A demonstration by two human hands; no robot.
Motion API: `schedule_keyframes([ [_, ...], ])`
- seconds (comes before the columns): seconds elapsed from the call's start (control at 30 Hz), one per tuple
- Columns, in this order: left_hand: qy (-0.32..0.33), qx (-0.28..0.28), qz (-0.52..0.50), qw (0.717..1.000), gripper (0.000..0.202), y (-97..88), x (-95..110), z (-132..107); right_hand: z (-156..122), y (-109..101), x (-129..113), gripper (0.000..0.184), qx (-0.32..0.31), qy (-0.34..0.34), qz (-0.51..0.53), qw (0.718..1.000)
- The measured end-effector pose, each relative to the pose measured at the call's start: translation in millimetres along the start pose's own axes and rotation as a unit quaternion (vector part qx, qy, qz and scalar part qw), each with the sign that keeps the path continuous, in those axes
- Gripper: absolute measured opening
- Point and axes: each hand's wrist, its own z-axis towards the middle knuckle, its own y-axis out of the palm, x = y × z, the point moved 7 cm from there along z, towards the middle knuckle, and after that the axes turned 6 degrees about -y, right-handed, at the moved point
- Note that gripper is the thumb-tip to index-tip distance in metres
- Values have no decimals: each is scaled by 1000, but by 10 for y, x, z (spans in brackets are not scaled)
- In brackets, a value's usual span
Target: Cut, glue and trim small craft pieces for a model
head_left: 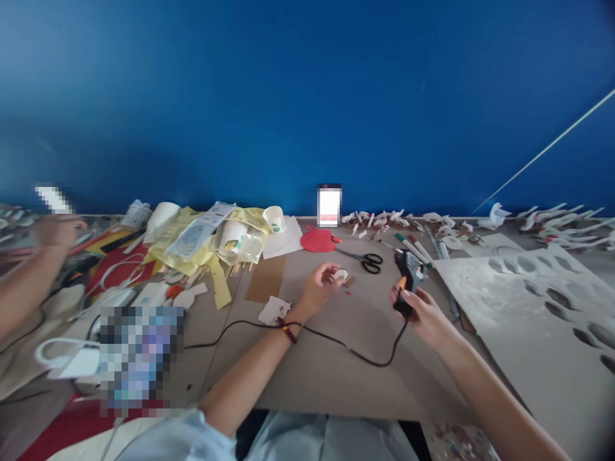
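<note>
In the middle of the table my left hand (321, 285) has its fingers curled around a small white piece (340, 274), whose kind I cannot make out. My right hand (416, 306) grips a black corded hot glue gun (407, 266) by its handle, with an orange trigger showing near the fingers. The gun's black cord (358, 354) loops across the table and passes by my left wrist. Black scissors (368, 261) lie between the hands, farther back. Close to my left wrist is a crumpled white scrap (275, 310).
A white sheet with oval cut-outs (504, 320) covers the right side. White paper shapes (384, 219) line the blue wall, beside markers (416, 250) and a phone (329, 206). Left are yellow packets (192, 240), paper cups (273, 219), cables and another person's hand (56, 232).
</note>
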Motion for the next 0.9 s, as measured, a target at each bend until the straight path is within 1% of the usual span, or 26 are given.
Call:
schedule_keyframes([
  [0.1,2,5,-16,1000,26,-18,-15,-2,171,281,-37,34,-68,-27,47,996],
  [0.17,16,4,-15,1000,25,-27,-6,-7,250,383,5,29,-105,-47,47,992],
  [0.27,21,-1,-9,1000,28,-35,5,-20,292,406,143,29,-127,-60,47,989],
  [0.33,16,-3,-7,1000,30,-35,13,-29,278,386,234,31,-134,-54,49,988],
  [0.43,13,-4,-5,1000,30,-30,34,-40,248,348,302,36,-133,-38,40,990],
  [0.6,5,-1,-8,1000,33,-37,52,-58,261,314,306,40,-98,-37,2,995],
  [0.9,12,-11,-4,1000,30,-44,74,-65,285,305,278,42,-92,-86,-106,986],
])
